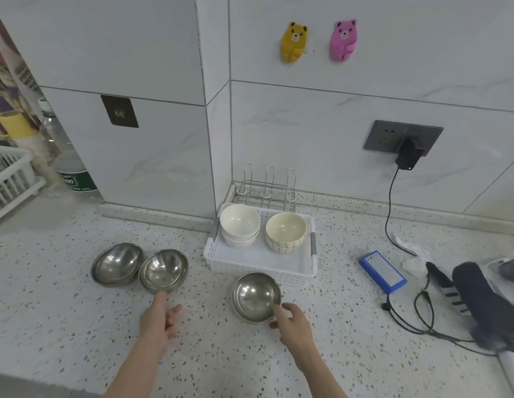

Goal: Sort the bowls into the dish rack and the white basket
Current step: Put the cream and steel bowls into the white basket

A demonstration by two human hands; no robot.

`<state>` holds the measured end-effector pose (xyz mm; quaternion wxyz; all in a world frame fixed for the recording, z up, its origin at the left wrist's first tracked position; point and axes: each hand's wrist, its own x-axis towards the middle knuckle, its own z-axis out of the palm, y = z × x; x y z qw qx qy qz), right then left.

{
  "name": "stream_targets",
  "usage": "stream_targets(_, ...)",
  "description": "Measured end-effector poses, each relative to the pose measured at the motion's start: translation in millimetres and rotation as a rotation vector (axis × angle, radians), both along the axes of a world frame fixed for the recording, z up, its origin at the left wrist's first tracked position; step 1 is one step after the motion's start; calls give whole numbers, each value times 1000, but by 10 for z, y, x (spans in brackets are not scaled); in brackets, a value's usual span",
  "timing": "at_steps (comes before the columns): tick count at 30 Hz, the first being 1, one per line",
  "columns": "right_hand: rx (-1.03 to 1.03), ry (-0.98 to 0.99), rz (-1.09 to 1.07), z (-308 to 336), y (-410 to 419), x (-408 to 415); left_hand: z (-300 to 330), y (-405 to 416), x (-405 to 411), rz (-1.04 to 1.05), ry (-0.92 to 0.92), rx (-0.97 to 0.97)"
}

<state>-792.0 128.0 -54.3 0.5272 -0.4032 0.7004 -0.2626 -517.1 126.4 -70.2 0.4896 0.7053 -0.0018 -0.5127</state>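
Note:
Three steel bowls stand on the speckled counter: one at the left (116, 264), one leaning against it (163, 270), and one in front of the white basket (255, 295). The white basket (261, 267) holds a stack of white bowls (240, 226) and a stack of cream striped bowls (285, 231). Behind it the wire dish rack (266, 191) holds nothing. My left hand (159, 320) reaches to the middle steel bowl, its fingertips touching the near rim. My right hand (290, 320) pinches the near right rim of the front steel bowl.
A blue box (383, 268) with black cables lies right of the basket, beside crumpled tissue (413, 262) and a dark striped cloth (479, 303). A charger (408, 156) hangs from the wall socket. At far left stand a bottle (69, 168) and a white rack (9, 179).

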Motion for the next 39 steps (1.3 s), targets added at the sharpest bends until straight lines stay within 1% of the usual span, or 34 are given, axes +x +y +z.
stream_targets(2,11,-61,-30,24,-6,37,6,-16,9,68,21,-26)
stream_targets(5,23,-82,-49,52,-30,71,13,-55,65,113,4,-58)
stream_targets(11,46,-57,-19,78,-36,61,2,-127,116,46,-83,-122)
stream_targets(20,63,-71,-1,89,-32,77,27,-65,115,75,-90,-183)
stream_targets(28,-21,-65,-58,36,177,19,187,54,-49,120,-32,-261)
stream_targets(33,-112,-79,-17,115,179,-6,359,23,-193,75,4,-353)
stream_targets(39,-219,-80,-65,398,89,-86,509,-17,-340,-4,-38,-402)
